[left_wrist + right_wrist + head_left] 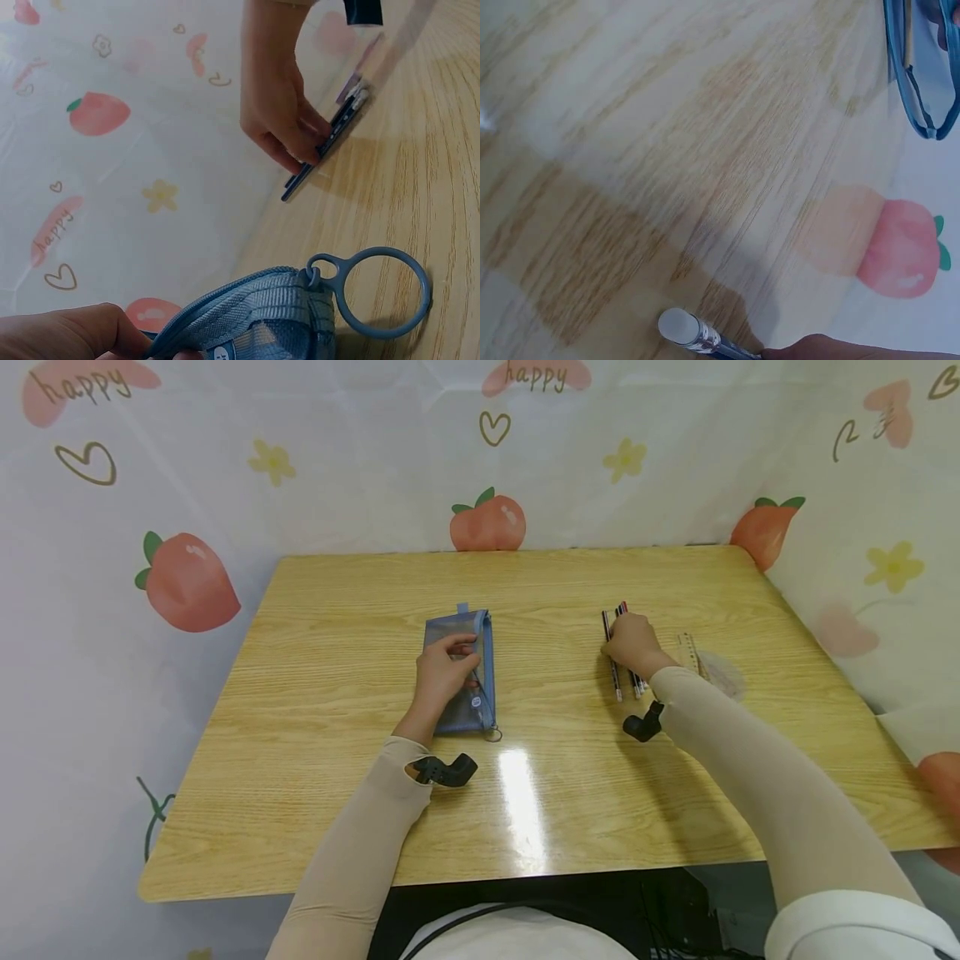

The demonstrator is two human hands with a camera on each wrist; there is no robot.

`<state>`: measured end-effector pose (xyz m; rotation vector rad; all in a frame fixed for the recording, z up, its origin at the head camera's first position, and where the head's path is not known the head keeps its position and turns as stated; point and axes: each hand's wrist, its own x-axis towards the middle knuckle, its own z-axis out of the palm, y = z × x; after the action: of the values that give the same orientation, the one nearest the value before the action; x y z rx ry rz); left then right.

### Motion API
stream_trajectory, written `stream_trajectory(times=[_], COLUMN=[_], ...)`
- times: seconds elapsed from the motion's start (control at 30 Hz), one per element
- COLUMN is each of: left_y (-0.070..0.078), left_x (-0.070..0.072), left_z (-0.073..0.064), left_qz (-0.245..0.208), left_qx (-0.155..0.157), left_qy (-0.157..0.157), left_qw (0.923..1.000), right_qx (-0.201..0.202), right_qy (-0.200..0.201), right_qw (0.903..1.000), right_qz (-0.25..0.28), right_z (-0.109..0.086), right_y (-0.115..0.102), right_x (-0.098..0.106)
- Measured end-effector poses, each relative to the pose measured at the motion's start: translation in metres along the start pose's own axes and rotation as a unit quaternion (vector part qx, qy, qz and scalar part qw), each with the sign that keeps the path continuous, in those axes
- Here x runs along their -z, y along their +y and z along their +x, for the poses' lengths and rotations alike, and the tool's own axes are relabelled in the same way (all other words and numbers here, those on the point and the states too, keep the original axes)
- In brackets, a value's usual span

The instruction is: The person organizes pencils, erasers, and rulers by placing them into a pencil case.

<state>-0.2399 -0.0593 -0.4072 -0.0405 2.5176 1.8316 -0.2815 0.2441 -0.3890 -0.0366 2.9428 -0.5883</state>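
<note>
A blue mesh zip pouch (457,722) lies lengthwise near the middle of the table, with a ring (384,330) at its near corner. My left hand (442,672) grips the pouch by its open side, thumb and fingers at the zip edge. Further right, my right hand (636,642) pinches a dark pencil (615,679) with a white eraser (679,326) at its near end. More dark pencils (636,683) lie beneath this hand, partly hidden by it. In the right wrist view, the pouch's blue rim (896,75) shows at the top right, gaping.
A clear ruler (687,652) and a round transparent piece (722,673) lie right of the pencils, partly behind the right forearm. The wooden table (337,693) meets a white cloth (360,460) printed with peaches at the back and right.
</note>
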Motion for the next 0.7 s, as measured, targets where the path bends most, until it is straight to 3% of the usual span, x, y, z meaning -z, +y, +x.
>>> stream_trajectory(times=[0.2, 0.5, 0.7], left_y=[-0.0005, -0.0021, -0.0020], left_x=[0.0002, 0.0009, 0.0007], left_z=[0.0000, 0.0010, 0.0007], left_qz=[0.009, 0.003, 0.007], left_qx=[0.001, -0.003, -0.002], left_qy=[0.001, 0.003, 0.004], left_qw=[1.0000, 1.0000, 1.0000], right_qx=[-0.007, -0.038, -0.063], right_qy=[0.015, -0.004, -0.023], right_qw=[0.9996, 0.9948, 0.9809], right_qz=[0.021, 0.094, 0.182], right_z=[-0.0009, -0.0067, -0.0074], right_y=[0.0034, 0.0028, 0.0057], right_x=[-0.0038, -0.0024, -0.0014])
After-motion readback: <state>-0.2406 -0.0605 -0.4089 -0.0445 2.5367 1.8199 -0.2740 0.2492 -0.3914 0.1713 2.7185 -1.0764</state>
